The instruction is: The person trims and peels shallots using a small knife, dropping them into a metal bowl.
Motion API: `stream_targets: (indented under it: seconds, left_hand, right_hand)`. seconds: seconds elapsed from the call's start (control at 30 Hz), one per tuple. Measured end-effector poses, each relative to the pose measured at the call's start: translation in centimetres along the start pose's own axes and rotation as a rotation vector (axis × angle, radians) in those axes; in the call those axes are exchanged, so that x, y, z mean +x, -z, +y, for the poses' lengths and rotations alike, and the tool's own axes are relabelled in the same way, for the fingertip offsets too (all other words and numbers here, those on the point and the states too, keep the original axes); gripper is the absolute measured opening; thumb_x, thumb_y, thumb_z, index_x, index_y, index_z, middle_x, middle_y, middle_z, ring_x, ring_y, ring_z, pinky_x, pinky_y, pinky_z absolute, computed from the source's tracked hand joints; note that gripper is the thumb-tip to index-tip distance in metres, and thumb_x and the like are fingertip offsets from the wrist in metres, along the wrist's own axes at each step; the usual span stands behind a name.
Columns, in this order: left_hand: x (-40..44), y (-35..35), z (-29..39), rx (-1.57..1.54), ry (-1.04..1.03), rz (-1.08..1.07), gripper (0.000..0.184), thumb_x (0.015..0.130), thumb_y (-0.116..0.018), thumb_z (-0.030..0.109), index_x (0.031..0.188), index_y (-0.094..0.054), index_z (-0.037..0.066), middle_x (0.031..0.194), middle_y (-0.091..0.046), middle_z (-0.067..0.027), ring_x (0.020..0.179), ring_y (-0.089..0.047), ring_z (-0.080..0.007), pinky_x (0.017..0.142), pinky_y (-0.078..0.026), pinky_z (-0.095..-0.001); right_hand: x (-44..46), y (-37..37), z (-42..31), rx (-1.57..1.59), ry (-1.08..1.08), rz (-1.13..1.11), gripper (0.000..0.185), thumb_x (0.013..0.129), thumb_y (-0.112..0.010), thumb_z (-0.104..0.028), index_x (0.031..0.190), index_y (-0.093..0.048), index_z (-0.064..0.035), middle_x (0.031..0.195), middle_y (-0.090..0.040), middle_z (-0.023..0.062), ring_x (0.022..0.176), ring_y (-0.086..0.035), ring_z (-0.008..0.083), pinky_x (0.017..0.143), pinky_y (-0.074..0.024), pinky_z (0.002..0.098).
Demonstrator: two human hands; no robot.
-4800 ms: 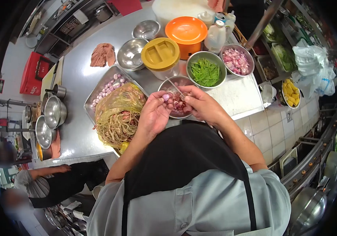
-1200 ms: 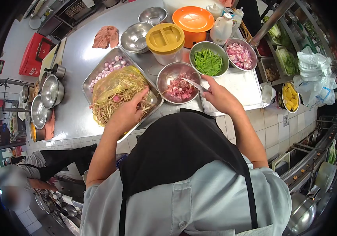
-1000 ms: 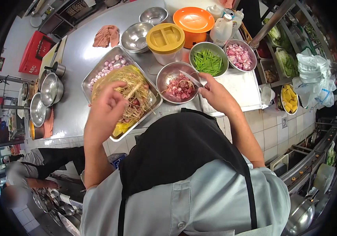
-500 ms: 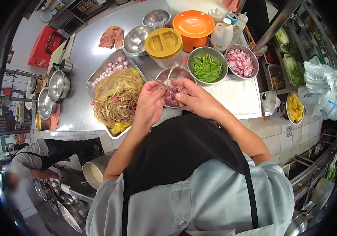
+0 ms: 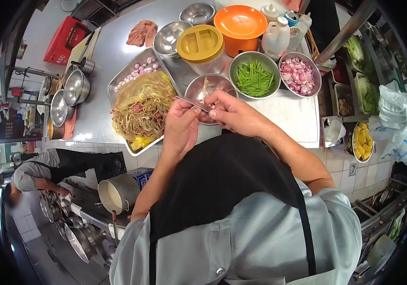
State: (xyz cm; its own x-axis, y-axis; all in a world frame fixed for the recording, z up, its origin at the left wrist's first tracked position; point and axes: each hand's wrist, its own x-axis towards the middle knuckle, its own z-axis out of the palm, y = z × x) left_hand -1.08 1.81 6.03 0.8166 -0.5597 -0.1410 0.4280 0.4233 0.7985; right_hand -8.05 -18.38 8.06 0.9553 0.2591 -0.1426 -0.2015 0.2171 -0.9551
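My right hand (image 5: 229,111) is closed around a small knife (image 5: 195,103), its blade pointing left across my fingers. Thumb and fingers of my left hand (image 5: 182,124) pinch together at the blade; whatever they hold is hidden. Both hands are over the near edge of a metal bowl (image 5: 194,90) containing pale and pinkish bits. Left of my hands, a metal tray (image 5: 110,89) bears small peeled shallots (image 5: 139,71) and a yellow plastic bag (image 5: 141,86) of unpeeled shallots with stringy dry stems (image 5: 137,121).
Behind the bowl stand a yellow-lidded container (image 5: 200,43) and an orange container (image 5: 240,23). Bowls of cut green vegetables (image 5: 254,78) and chopped shallots (image 5: 300,76) sit right, above a white board (image 5: 293,121). A pot (image 5: 118,194) and another person (image 5: 35,173) are lower left.
The view has shifted slightly, moving the table items. My hands stay together at the knife, with the blade lying flatter. The other person at lower left shows more fully.
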Motion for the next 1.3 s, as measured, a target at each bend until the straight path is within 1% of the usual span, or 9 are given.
stream_targets:
  seconds: [0.13, 0.33, 0.5, 0.63, 0.73, 0.77, 1.0, 1.13, 1.3]
  left_hand:
    - [0.3, 1.6, -1.0, -0.041, 0.003, -0.003, 0.015, 0.1, -0.063, -0.001, 0.114, -0.058, 0.002, 0.108, -0.071, -0.0137, 0.094, -0.067, -0.0215, 0.088, -0.054, -0.0384]
    - [0.4, 1.4, 0.4, -0.103, 0.066, -0.083, 0.019, 0.101, -0.061, 0.0, 0.12, -0.06, 0.002, 0.112, -0.072, -0.0145, 0.096, -0.068, -0.0211, 0.087, -0.055, -0.0357]
    - [0.8, 2.0, 0.8, -0.192, 0.142, -0.033, 0.024, 0.101, -0.06, 0.002, 0.125, -0.06, 0.003, 0.118, -0.071, -0.0135, 0.101, -0.067, -0.0204, 0.088, -0.055, -0.0336]
    - [1.3, 2.9, 0.2, -0.166, 0.083, -0.02, 0.023, 0.102, -0.061, 0.004, 0.125, -0.059, 0.004, 0.119, -0.069, -0.0126, 0.102, -0.065, -0.0205, 0.088, -0.054, -0.0328]
    - [1.3, 2.9, 0.3, -0.159, 0.12, 0.009, 0.018, 0.101, -0.06, 0.003, 0.119, -0.058, 0.004, 0.112, -0.068, -0.0105, 0.101, -0.064, -0.0201, 0.086, -0.053, -0.0331]
    - [1.4, 2.7, 0.5, -0.162, 0.148, 0.019, 0.016, 0.101, -0.06, 0.003, 0.117, -0.058, 0.005, 0.109, -0.067, -0.0098, 0.101, -0.064, -0.02, 0.086, -0.053, -0.0333]
    - [2.4, 2.0, -0.4, -0.202, 0.074, -0.013, 0.014, 0.103, -0.058, 0.005, 0.117, -0.056, 0.006, 0.108, -0.068, -0.0106, 0.097, -0.066, -0.0217, 0.087, -0.054, -0.0379]
    - [2.1, 1.0, 0.3, -0.201, 0.1, -0.013, 0.013, 0.105, -0.057, 0.006, 0.118, -0.057, 0.006, 0.108, -0.069, -0.0104, 0.096, -0.068, -0.0217, 0.086, -0.055, -0.0383]
    - [1.9, 0.9, -0.5, -0.159, 0.104, -0.11, 0.012, 0.106, -0.058, 0.007, 0.117, -0.057, 0.005, 0.106, -0.069, -0.0106, 0.095, -0.068, -0.0205, 0.085, -0.057, -0.0381]
  right_hand:
    - [0.0, 1.3, 0.8, 0.09, -0.182, -0.049, 0.028, 0.11, -0.055, -0.017, 0.137, -0.053, -0.0091, 0.085, -0.054, -0.0023, 0.063, -0.045, 0.0048, 0.052, -0.0368, 0.0243]
    - [1.2, 1.8, 1.0, 0.118, -0.348, 0.112, 0.032, 0.111, -0.052, -0.018, 0.143, -0.05, -0.014, 0.076, -0.048, -0.0056, 0.054, -0.035, 0.0038, 0.045, -0.0255, 0.0229]
    - [1.8, 2.1, 0.9, -0.374, -0.294, 0.251, 0.02, 0.107, -0.057, -0.019, 0.124, -0.051, -0.0096, 0.079, -0.057, 0.0017, 0.06, -0.05, 0.0103, 0.047, -0.0397, 0.0288]
    - [1.5, 2.4, -0.2, -0.574, -0.307, 0.133, 0.036, 0.108, -0.055, -0.017, 0.143, -0.051, -0.0105, 0.082, -0.059, 0.0028, 0.066, -0.055, 0.0122, 0.054, -0.0446, 0.0301]
    - [1.5, 2.2, 0.8, -0.516, -0.173, 0.143, 0.046, 0.108, -0.053, -0.017, 0.153, -0.048, -0.0126, 0.083, -0.059, 0.0013, 0.065, -0.054, 0.0123, 0.054, -0.0438, 0.0298]
    - [1.1, 2.4, 0.5, -0.46, -0.221, 0.177, 0.046, 0.106, -0.054, -0.014, 0.151, -0.048, -0.0048, 0.089, -0.067, 0.0092, 0.077, -0.063, 0.0185, 0.071, -0.0517, 0.0359]
    - [1.1, 0.1, -2.2, -0.086, -0.129, 0.083, 0.047, 0.109, -0.056, -0.02, 0.152, -0.045, -0.0054, 0.092, -0.059, 0.0019, 0.08, -0.055, 0.0093, 0.068, -0.0466, 0.0275]
    - [2.9, -0.3, 1.0, 0.021, 0.144, 0.152, 0.042, 0.105, -0.065, -0.016, 0.141, -0.051, 0.0005, 0.101, -0.068, 0.0059, 0.085, -0.062, 0.0083, 0.069, -0.05, 0.0266]
    - [3.7, 0.6, 0.5, -0.04, 0.058, 0.14, 0.02, 0.103, -0.067, -0.012, 0.116, -0.058, 0.0016, 0.087, -0.071, 0.0048, 0.071, -0.064, 0.0087, 0.06, -0.0506, 0.0258]
